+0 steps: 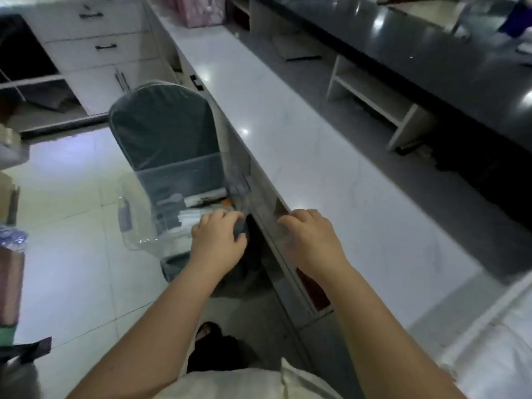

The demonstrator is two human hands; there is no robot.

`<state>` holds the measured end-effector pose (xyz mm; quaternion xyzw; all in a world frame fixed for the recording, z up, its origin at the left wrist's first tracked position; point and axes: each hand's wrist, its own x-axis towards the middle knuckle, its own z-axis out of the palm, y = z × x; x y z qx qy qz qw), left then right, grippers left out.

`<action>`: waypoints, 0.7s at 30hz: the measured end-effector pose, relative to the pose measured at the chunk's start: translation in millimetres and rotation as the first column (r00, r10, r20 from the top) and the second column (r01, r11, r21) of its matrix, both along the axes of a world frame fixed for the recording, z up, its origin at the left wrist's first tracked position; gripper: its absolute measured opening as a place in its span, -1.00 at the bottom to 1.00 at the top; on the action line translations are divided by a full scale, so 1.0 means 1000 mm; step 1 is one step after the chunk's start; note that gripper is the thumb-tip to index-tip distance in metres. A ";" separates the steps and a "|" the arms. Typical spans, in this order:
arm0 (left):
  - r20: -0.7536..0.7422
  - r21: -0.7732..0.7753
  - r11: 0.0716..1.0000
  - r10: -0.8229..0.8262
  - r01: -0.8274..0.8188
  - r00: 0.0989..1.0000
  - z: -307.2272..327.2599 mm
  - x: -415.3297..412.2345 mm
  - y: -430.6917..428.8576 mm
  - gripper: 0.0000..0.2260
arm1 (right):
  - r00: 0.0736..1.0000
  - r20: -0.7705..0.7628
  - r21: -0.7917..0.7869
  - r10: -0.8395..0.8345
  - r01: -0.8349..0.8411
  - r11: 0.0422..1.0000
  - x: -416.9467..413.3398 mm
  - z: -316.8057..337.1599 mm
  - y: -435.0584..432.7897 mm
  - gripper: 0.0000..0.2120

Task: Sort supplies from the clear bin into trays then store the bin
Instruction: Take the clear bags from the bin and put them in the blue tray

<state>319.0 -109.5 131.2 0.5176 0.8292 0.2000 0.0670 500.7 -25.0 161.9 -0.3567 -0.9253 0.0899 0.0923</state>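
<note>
Hands are curling onto a clear bin [184, 180] at twelve o'clock: left hand [217, 240] and right hand [309, 240] gripping its near rim; rigid, slippery, likely light.

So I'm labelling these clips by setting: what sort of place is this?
Probably a shop or office service area, though I can't be sure. A long white counter faces a dark counter with open shelving beneath; white drawer cabinets line the back wall, and a covered chair stands on tiled floor.
</note>
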 end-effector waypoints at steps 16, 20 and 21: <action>0.234 -0.191 0.968 0.207 -0.164 0.950 -0.060 -0.260 0.024 -0.63 | 0.985 0.064 -0.211 0.159 -0.142 0.967 -0.275 -0.077 0.066 -0.60; 0.223 -0.274 0.949 0.222 -0.158 0.949 -0.091 -0.279 0.047 -0.61 | 0.977 0.123 -0.315 0.173 -0.127 0.941 -0.304 -0.107 0.102 -0.59; 0.223 -0.308 0.938 0.232 -0.157 0.947 -0.101 -0.284 0.055 -0.60 | 0.974 0.134 -0.339 0.181 -0.127 0.932 -0.312 -0.115 0.113 -0.59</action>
